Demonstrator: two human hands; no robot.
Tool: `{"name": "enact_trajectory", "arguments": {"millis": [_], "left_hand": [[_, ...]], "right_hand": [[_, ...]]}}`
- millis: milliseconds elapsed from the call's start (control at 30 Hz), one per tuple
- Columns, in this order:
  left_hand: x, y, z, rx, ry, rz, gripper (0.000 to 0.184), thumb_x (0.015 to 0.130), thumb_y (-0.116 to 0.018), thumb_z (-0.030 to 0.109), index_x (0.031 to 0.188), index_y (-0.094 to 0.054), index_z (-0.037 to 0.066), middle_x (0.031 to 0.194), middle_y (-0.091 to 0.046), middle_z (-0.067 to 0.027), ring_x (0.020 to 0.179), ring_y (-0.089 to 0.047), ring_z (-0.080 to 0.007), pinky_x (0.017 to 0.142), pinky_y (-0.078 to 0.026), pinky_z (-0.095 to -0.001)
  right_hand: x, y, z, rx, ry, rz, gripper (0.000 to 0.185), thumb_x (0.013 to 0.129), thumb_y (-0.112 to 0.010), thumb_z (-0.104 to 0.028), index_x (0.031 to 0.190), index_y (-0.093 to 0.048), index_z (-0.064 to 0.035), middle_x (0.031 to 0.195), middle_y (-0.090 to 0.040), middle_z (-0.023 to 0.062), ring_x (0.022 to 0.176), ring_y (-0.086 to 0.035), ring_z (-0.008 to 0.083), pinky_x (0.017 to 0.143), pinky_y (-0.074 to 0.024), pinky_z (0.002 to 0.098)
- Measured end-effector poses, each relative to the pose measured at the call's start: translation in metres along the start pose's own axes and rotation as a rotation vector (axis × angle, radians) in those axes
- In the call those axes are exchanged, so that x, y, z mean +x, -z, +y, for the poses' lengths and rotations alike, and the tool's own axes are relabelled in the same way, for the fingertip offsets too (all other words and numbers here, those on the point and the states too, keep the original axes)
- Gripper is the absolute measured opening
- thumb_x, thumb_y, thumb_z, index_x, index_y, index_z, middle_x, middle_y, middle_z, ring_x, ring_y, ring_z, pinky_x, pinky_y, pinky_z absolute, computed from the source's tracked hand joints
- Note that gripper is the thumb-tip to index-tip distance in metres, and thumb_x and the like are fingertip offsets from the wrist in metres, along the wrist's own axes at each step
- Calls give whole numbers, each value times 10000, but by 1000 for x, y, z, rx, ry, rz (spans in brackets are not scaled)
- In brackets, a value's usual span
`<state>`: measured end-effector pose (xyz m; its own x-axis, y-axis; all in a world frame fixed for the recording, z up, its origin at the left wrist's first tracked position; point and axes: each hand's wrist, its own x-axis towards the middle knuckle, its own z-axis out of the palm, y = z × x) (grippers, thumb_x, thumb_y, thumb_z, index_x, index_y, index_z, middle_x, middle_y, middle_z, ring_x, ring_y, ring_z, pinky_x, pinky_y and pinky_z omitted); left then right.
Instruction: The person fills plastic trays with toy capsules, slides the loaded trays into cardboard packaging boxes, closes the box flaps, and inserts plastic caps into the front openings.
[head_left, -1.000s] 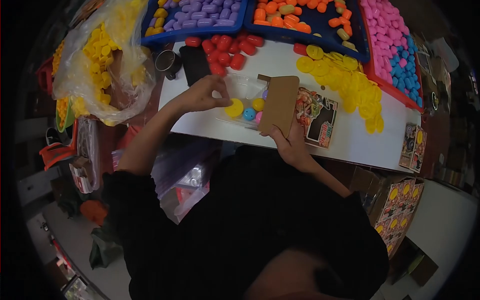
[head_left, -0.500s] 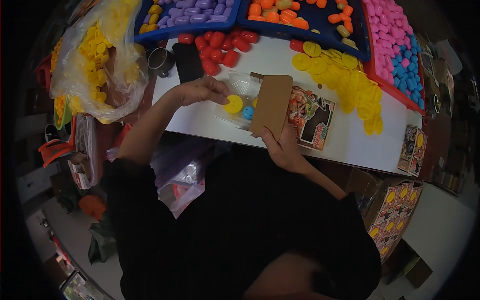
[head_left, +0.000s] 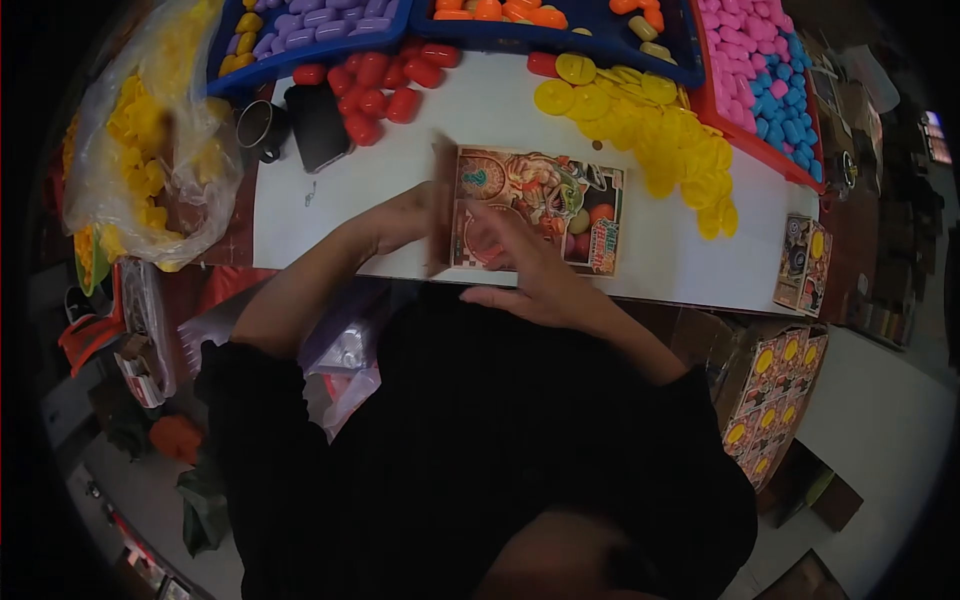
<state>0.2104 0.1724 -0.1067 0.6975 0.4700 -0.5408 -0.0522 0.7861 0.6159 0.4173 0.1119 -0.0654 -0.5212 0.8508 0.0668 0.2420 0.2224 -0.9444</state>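
A printed cardboard box (head_left: 595,185) lies on the white table in front of me, its colourful face up. Rounded green and red shapes show at its right part, in a window or in the print; I cannot tell which. At its left end a brown flap (head_left: 441,215) stands up. My left hand (head_left: 405,217) is at the outer side of this flap, its fingertips hidden or blurred. Over the lower left of the box, my right hand (head_left: 535,275) has its fingers stretched out and blurred, with the thumb apart near the front edge.
Red capsules (head_left: 372,70), a black phone (head_left: 318,128) and a dark mug (head_left: 262,130) are at the back left. Yellow discs (head_left: 660,130) are heaped back right. Blue trays (head_left: 340,48) and a red tray (head_left: 715,120) hold capsules. A plastic bag (head_left: 200,160) stands left.
The clear tray with yellow and blue pieces no longer shows on the table. The box's printed face is now in fuller view, and my right hand has moved from its flap onto its face.
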Motion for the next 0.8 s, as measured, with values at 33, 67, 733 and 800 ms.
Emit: {"name": "enact_trajectory", "arguments": {"millis": [33, 67, 733, 800], "left_hand": [[-4, 3, 1, -313, 69, -34, 414, 925, -442, 298, 1216, -496, 9, 1204, -542, -136, 1011, -577, -220, 897, -459, -362], [-4, 4, 1, 382, -160, -113, 557, 940, -315, 434, 1307, -392, 23, 1226, -520, -144, 1053, -563, -252, 932, -446, -390], [-47, -80, -17, 1389, -728, 487, 489, 672, -744, 133, 1125, -569, 78, 1115, -495, -110, 1014, -501, -294, 867, -432, -361], [-31, -79, -29, 1293, -797, 671, 510, 676, -741, 153, 1146, -557, 78, 1088, -502, -110, 992, -498, -293, 867, -430, -367]], "right_hand": [[-5, 14, 2, -244, 78, 0, 564, 753, -699, -239, 1196, -425, -21, 1064, -502, 152, 962, -529, 292, 810, -446, 376], [-10, 27, 5, -485, 158, -1, 634, 691, -754, -273, 1204, -454, -52, 1129, -466, 135, 1034, -485, 297, 857, -424, 382], [121, 128, 85, -1276, 56, 326, 223, 814, -603, -245, 940, -605, -62, 776, -623, 95, 744, -613, 241, 635, -510, 357], [127, 125, 98, -1382, -28, 273, 256, 801, -611, -303, 924, -606, -79, 769, -621, 86, 752, -609, 239, 622, -511, 375]]}}
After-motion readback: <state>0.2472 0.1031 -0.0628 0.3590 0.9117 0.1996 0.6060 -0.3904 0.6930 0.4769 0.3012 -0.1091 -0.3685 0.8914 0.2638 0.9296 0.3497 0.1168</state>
